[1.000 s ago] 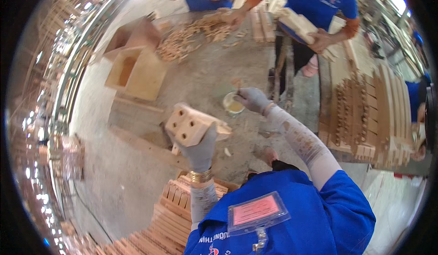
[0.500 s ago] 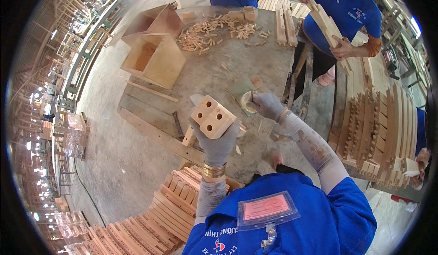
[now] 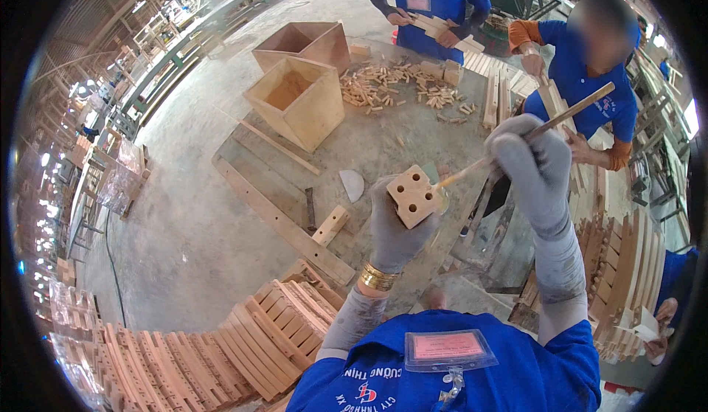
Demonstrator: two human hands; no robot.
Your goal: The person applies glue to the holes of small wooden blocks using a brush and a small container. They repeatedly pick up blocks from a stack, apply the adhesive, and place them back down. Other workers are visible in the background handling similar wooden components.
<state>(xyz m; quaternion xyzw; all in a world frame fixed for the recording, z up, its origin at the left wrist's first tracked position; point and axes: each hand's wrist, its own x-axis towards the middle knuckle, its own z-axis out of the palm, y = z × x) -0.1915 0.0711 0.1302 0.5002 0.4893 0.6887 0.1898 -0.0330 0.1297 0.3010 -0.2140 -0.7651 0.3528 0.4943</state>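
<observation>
Left hand grips the four-hole wooden block over the bench, toward its near edge; right hand pinches the wooden stick. Brace the block; align the tip squarely with one hole.

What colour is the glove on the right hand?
The glove is grey, best seen in the head view.

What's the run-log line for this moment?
left grey-gloved hand: holds pale wooden block with four round holes | right grey-gloved hand: holds thin wooden stick, tip near holes | beyond: short pale wooden pegs
</observation>
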